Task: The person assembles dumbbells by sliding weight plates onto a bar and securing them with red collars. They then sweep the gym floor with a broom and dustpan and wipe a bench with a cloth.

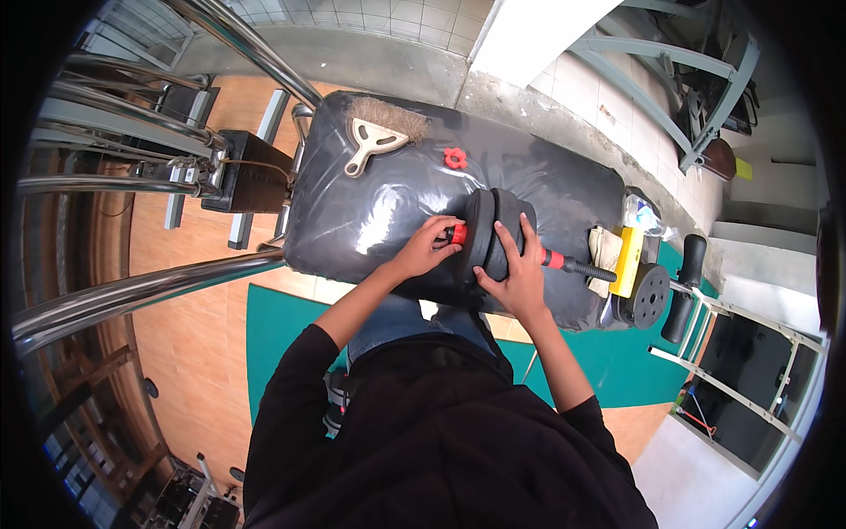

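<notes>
A dumbbell bar with black weight plates (480, 231) lies across a black padded bench (538, 159). My left hand (430, 249) pinches a red piece (457, 234) at the bar's left end, its fingers curled close to the outer plate. My right hand (517, 269) wraps round the plates from the right, thumb on the near side and fingers over the top. Right of that hand, the bar shows a red sleeve (552, 258) and a bare black threaded end (589, 268). Beyond the plates lies a loose red star-shaped nut (455, 158).
A brush (374, 145) with a pale handle lies at the bench's far left. On the right are a beige cloth (604, 249), a yellow box (627, 262), a clear plastic item (641, 214) and a round black plate (648, 295). Chrome posts (150, 286) stand left.
</notes>
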Tool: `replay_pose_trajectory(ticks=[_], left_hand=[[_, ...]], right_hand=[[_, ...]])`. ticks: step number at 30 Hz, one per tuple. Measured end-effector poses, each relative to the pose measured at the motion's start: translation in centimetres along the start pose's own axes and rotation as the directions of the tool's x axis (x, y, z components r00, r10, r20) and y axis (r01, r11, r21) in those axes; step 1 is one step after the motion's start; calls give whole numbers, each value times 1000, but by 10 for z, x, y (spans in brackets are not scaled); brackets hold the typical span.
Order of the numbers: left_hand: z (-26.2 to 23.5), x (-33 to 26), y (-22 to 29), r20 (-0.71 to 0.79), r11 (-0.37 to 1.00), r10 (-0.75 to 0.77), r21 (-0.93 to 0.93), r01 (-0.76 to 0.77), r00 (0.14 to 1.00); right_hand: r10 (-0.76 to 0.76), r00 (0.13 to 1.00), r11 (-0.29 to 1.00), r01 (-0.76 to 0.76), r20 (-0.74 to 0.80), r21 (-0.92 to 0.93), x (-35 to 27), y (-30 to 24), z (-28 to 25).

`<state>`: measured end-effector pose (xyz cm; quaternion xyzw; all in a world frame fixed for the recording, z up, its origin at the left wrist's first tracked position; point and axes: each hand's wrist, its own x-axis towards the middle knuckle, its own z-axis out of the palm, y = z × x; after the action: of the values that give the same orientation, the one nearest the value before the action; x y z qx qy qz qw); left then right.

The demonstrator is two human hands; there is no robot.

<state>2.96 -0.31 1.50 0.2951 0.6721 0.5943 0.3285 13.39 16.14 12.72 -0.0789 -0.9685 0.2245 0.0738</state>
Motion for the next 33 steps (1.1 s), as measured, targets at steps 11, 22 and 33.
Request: replay_pose_trajectory(ticks=[11,22,33], left_hand=[[-17,33,23,319,624,-512,-500,600,798],[18,21,24,-5,758,-503,-483,438,864],[-17,25,35,278,644,-581,-418,640,765]], right_hand=[[7,1000,1000,-7,-4,-6,7,7,-2],[37,999,999,-35,-40,38,8,7,-2],[29,998,999,-30,-53,-15,9,-3,-5]])
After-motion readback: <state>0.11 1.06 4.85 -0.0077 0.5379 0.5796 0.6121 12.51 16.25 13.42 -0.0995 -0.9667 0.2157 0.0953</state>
